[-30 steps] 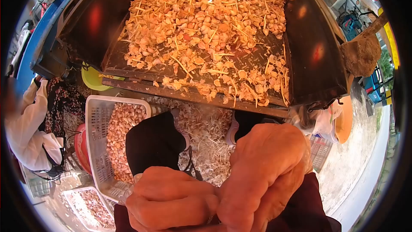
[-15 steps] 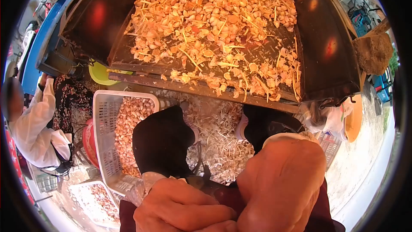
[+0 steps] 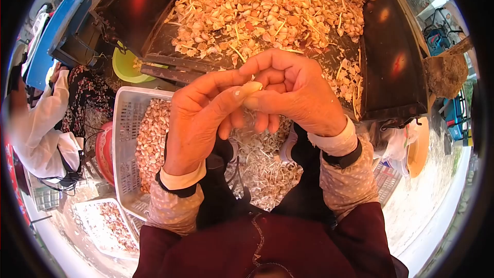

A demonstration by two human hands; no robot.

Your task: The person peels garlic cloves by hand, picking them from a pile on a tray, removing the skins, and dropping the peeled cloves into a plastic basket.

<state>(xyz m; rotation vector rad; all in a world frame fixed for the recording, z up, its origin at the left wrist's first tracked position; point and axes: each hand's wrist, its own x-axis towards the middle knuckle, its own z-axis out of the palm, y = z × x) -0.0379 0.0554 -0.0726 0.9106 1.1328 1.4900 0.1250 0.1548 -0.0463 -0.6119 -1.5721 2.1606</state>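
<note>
My left hand (image 3: 198,116) and my right hand (image 3: 303,95) meet fingertip to fingertip over the near edge of a dark worktop (image 3: 172,44). Between the thumbs and index fingers is a small pale garlic clove (image 3: 253,85), mostly covered by the fingers. The fingers of both hands are bent in a pinch. Beyond them a heap of garlic cloves (image 3: 257,5) mixed with loose skins and dry stalks covers the worktop. At my left stands a white slatted crate (image 3: 123,146) holding many reddish-skinned garlic cloves (image 3: 153,128).
Garlic skins (image 3: 267,177) litter the floor between my legs. A lime-green bowl (image 3: 122,67) sits under the worktop's left corner, with a red basin (image 3: 104,152) below it. Another person in a white sleeve (image 3: 43,123) is at the left. A stone block (image 3: 446,72) is at the right.
Both hands have risen from close to my body to the worktop's near edge, fingertips now together on the clove. The view has shifted slightly.
</note>
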